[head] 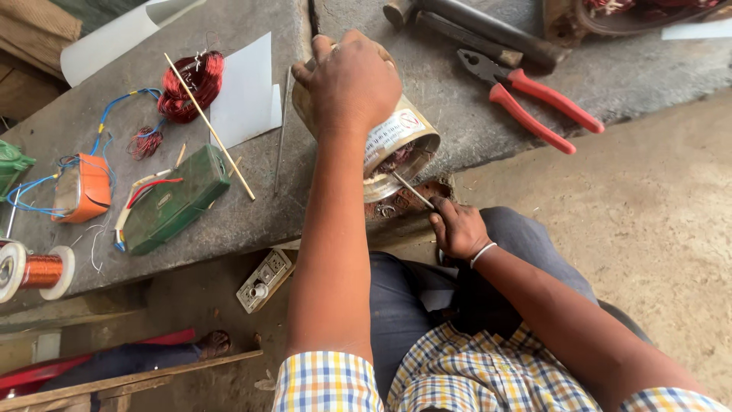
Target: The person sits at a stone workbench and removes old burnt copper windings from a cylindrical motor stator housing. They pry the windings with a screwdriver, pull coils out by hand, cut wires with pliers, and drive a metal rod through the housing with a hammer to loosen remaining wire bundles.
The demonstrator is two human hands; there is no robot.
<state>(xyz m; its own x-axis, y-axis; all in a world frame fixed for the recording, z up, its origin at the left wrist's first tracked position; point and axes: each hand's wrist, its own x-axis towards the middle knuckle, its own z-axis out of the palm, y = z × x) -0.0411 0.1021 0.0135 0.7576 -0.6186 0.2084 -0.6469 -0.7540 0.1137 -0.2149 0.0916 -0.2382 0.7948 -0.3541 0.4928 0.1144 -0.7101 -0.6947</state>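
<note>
**Hands on a motor at the surface edge**

Motor (396, 141), a round metal body with copper winding showing in its open end, lies on its side at the near edge of the grey concrete surface (457, 114), its open end facing the person. Left hand (351, 80) lies over the top of the motor, its grip clamped on the casing. Right hand (457, 229) sits just below the surface edge, its grip closed on a thin metal tool (412, 191) whose tip reaches into the motor's open end.

Just left of the motor lie a thin metal rod (280, 130) and white paper (248, 91). A long wooden stick (210, 126) lies beside a coil of red wire (191, 84). Further left are a green box (175, 198), an orange winding (84, 187) with blue leads and a copper wire spool (34, 271). Right of the motor rest red-handled pliers (534, 103), with dark metal bars (473, 30) behind them. A white switch plate (263, 278) lies on the floor below.
</note>
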